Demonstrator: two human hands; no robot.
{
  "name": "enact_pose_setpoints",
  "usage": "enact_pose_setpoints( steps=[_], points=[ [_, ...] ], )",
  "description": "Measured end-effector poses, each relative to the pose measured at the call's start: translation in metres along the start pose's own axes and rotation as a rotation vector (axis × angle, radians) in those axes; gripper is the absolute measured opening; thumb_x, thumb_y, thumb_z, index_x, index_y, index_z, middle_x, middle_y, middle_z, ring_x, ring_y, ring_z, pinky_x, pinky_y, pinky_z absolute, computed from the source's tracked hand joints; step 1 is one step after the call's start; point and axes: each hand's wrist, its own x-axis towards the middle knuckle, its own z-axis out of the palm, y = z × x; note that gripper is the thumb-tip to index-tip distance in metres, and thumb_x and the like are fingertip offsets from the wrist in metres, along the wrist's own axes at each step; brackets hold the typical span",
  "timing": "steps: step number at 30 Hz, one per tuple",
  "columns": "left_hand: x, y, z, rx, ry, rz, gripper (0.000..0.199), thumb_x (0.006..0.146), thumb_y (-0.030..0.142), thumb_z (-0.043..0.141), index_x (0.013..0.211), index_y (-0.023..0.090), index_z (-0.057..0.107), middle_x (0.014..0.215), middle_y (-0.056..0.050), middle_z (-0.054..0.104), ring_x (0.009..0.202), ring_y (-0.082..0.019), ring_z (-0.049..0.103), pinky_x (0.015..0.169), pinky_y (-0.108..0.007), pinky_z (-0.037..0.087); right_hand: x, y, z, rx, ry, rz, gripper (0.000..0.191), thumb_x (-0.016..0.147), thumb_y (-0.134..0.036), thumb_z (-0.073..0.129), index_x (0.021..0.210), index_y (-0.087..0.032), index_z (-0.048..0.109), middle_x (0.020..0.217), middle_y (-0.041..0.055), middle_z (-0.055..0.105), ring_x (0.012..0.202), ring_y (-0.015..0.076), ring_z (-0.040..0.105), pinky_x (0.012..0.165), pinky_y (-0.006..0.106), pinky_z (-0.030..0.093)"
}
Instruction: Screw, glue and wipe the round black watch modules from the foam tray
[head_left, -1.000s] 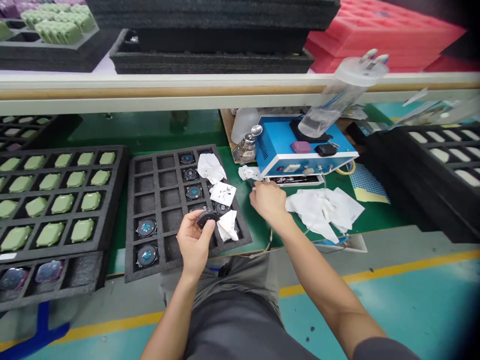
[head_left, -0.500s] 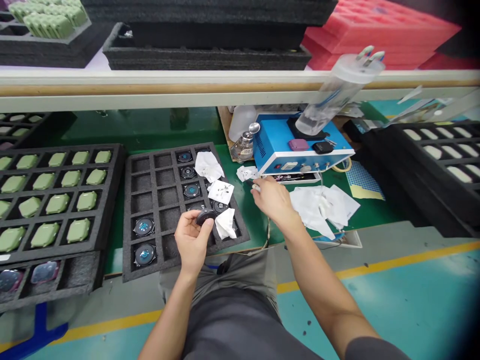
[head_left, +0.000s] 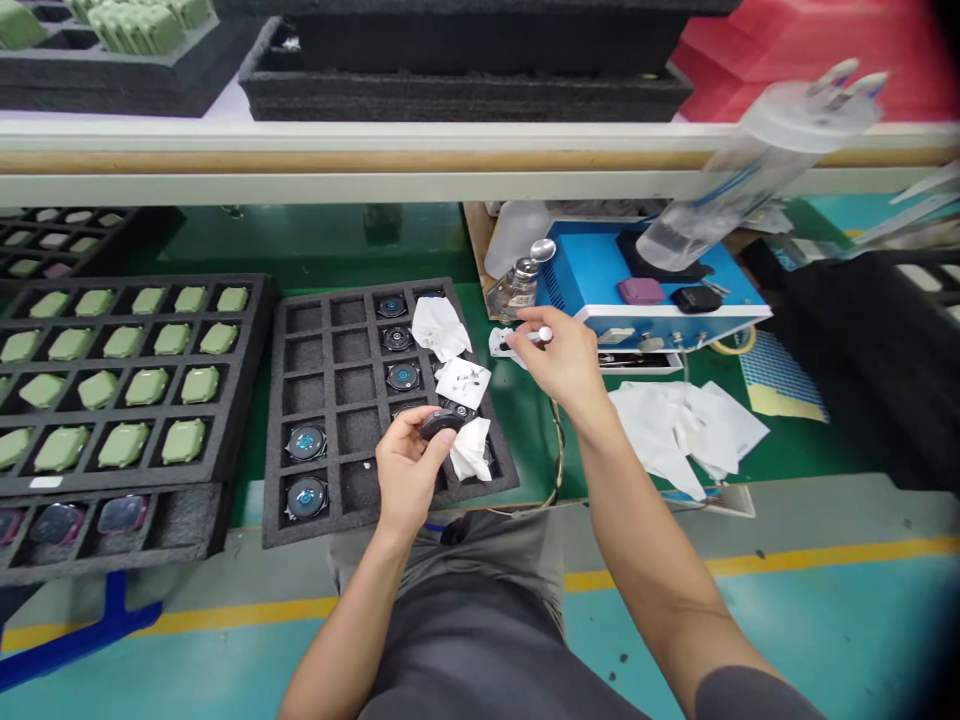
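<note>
My left hand pinches a round black watch between thumb and fingers, tilted above the dark foam tray. Several similar watches, such as one watch in the near left pocket, lie in that tray. In my right hand is a slim white-handled tool; its dark tip is over a small crumpled tissue beside the glass bottle. A white cloth, a paper square with tiny dark bits and another cloth rest on the tray's right side.
At the left, a foam tray holds green watch cases. A glass bottle with a raised metal lid stands by a blue box carrying a clear cylinder. White wipes lie at right. A shelf edge crosses overhead.
The whole view has shifted, with things sitting further right. My right hand has turned the tool so its white end shows, with the tip at the tissue. My left hand keeps the watch.
</note>
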Motion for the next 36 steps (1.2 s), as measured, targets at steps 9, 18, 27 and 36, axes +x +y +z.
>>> enact_pose_setpoints(
  steps=[9,18,27,36],
  points=[
    [-0.002,-0.006,-0.005,-0.058,-0.043,-0.059,0.028,0.070,0.027,0.088,0.093,0.018,0.074,0.088,-0.004,0.073,0.083,-0.016,0.067,0.080,-0.027,0.054,-0.005,0.011,0.016,0.249,0.127,-0.043,0.038,0.098,-0.048,0.046,0.104,-0.018,0.068,0.101,0.0087,0.075,0.089,0.0198,0.068,0.079,0.032,0.052],
    [-0.001,0.000,-0.004,-0.214,-0.064,-0.181,0.033,0.064,0.027,0.091,0.086,0.019,0.067,0.079,-0.001,0.068,0.071,-0.012,0.063,0.069,-0.024,0.052,-0.019,-0.011,-0.009,0.458,0.391,-0.142,0.046,0.104,-0.050,0.019,0.126,-0.027,0.052,0.117,0.0099,0.068,0.111,0.0240,0.069,0.090,0.045,0.056],
    [0.000,0.001,-0.006,-0.255,-0.101,-0.222,0.032,0.065,0.032,0.091,0.089,0.017,0.076,0.087,-0.003,0.070,0.080,-0.012,0.062,0.077,-0.023,0.050,-0.053,-0.056,-0.040,0.872,0.361,-0.204,0.034,0.101,-0.060,0.031,0.118,-0.047,0.058,0.082,-0.0010,0.053,0.087,0.0184,0.066,0.088,0.042,0.057],
    [-0.001,0.001,-0.007,-0.274,-0.166,-0.309,0.047,0.057,0.025,0.094,0.097,0.020,0.069,0.083,-0.001,0.070,0.075,-0.014,0.065,0.074,-0.028,0.051,-0.069,-0.083,-0.052,0.975,0.182,-0.161,0.050,0.095,-0.072,0.030,0.084,-0.036,0.063,0.059,-0.0024,0.025,0.052,0.0182,0.041,0.062,0.038,0.050]
  ],
)
